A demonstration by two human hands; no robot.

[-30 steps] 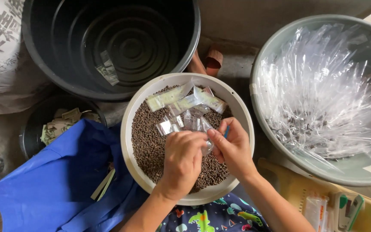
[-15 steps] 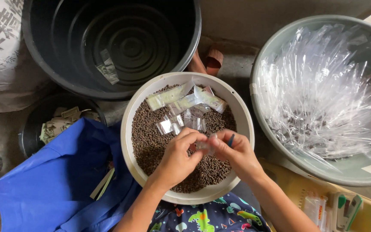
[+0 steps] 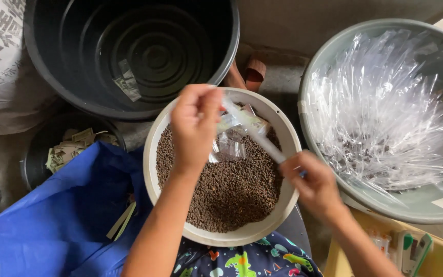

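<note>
White basin (image 3: 160, 136): open above its brown pellets (image 3: 226, 190); small clear bags (image 3: 232, 146) heaped at the far side. Left hand (image 3: 195, 125) and right hand (image 3: 314, 182) span it, a long clear bag (image 3: 255, 134) between. Black tub (image 3: 129, 51) crowds the far rim, grey basin (image 3: 308, 107) of clear bags the right, blue cloth (image 3: 62, 215) the left.

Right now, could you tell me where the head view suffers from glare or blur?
In the head view, glare whitens the clear plastic bags in the grey-green tub; the slim clear bag stretched between left hand and right hand looks slightly smeared; the brown pellets stay sharp under soft, even light.
</note>
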